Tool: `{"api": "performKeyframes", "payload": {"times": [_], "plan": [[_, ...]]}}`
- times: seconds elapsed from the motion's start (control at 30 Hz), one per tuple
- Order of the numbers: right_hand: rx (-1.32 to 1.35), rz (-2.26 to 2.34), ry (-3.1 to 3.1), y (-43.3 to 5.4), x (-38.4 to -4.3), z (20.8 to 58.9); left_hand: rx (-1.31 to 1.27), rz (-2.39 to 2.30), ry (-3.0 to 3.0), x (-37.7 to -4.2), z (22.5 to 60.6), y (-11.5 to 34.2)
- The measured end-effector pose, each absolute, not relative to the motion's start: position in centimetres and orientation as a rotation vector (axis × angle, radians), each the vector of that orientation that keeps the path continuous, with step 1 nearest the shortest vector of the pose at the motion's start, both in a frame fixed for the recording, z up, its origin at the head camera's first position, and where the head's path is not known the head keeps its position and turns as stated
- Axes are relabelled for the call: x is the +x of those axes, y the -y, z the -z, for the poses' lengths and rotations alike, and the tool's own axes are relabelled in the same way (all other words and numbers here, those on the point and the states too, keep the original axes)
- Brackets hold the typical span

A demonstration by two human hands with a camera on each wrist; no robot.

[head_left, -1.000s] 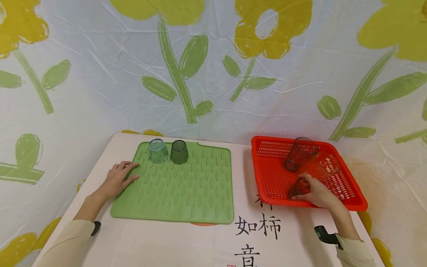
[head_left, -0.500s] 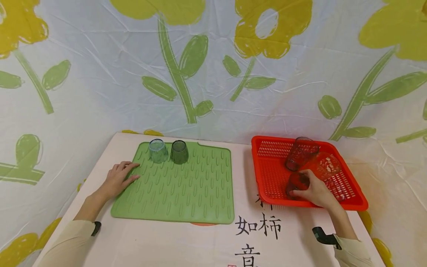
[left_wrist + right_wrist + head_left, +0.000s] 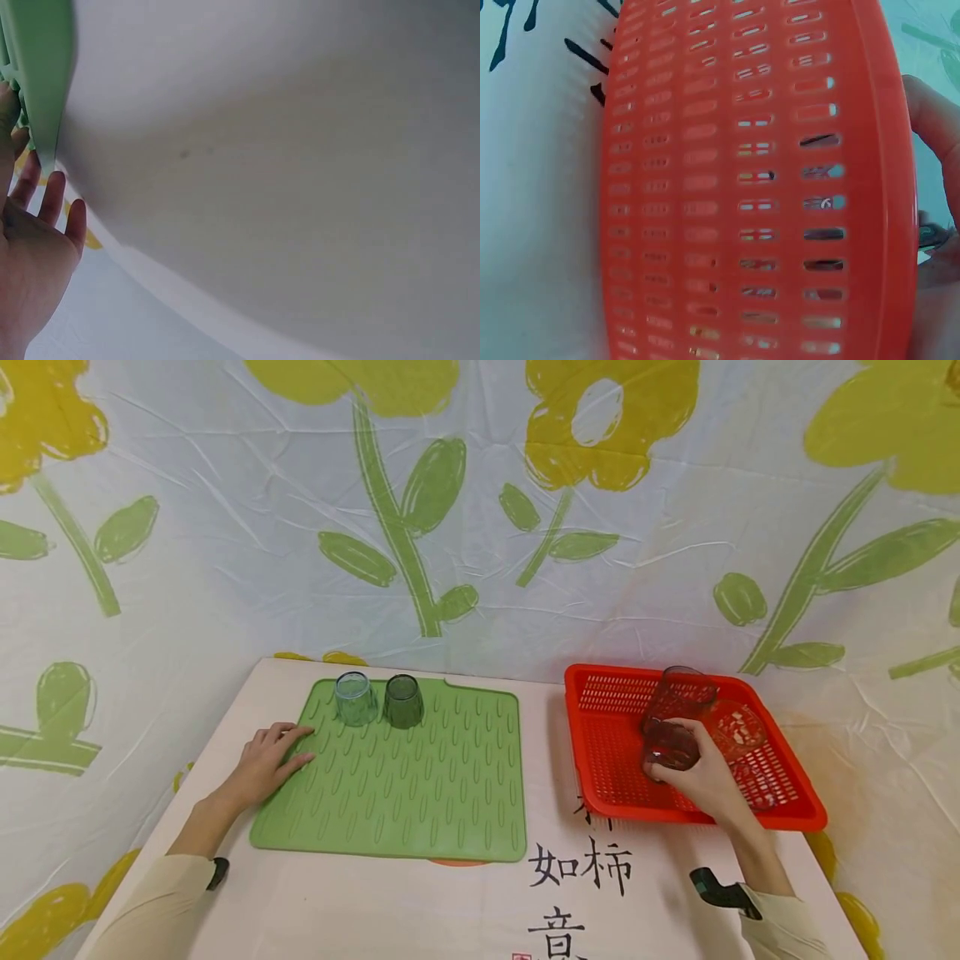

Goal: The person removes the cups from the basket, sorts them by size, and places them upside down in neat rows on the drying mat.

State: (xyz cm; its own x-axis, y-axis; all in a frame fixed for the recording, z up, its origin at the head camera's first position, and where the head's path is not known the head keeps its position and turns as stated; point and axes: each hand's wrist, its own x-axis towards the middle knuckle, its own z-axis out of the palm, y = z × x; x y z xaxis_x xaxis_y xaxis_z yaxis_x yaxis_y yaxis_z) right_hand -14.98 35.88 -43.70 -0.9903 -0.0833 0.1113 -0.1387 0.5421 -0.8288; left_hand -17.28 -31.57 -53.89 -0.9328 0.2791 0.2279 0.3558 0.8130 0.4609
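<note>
My right hand point(image 3: 703, 777) grips a dark glass tumbler point(image 3: 671, 750) over the red plastic basket point(image 3: 581, 752), thumb on its near side and fingers on its far side. Behind it a taller dark glass point(image 3: 684, 693) leans in the basket, partly covered by the held one. A clear glass point(image 3: 737, 728) lies to the right. In the right wrist view the basket wall hides most of the hand. My left hand point(image 3: 262, 767) rests at the left edge of the green ribbed mat point(image 3: 420, 785), fingers relaxed, holding nothing.
Two tumblers stand on the mat's back left part: a light blue one point(image 3: 356, 700) and a dark grey one point(image 3: 404, 702). Another clear glass point(image 3: 753, 783) lies low in the basket's near right. The pale tablecloth point(image 3: 360, 906) bears black written characters; a flowered cloth hangs behind.
My right hand has lifted the dark tumbler from the basket's near side, up and slightly away from me. The left hand and the mat's tumblers have not moved.
</note>
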Motion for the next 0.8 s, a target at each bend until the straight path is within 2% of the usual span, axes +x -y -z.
{"api": "performKeyframes", "payload": {"times": [0.33,0.8], "plan": [[0.047,-1.341,2.716,-34.2,-15.5,42.5,-0.507,0.773,2.850,-17.4,53.9,31.4],[0.125,-1.536,2.612,-29.8,-16.8,41.0,-0.487,0.782,2.850,-17.4,54.2,31.5]]}}
